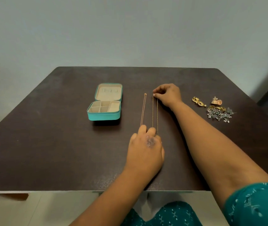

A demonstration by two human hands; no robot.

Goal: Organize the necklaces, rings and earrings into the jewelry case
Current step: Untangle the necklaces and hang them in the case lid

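Observation:
A teal jewelry case (104, 116) lies open left of centre, with beige compartments in its base and hooks in its lid. Two thin gold necklaces lie stretched lengthwise on the dark table. The left necklace (143, 110) lies free at its far end. My right hand (168, 94) pinches the far end of the right necklace (155, 115). My left hand (146, 147) rests on the near ends of both chains, fingers curled down over them. A pile of earrings and rings (218, 110) sits to the right.
A pair of gold floral earrings (198, 101) lies apart at the left of the pile. The dark brown table (56, 144) has its near edge close to my lap. A plain wall stands behind.

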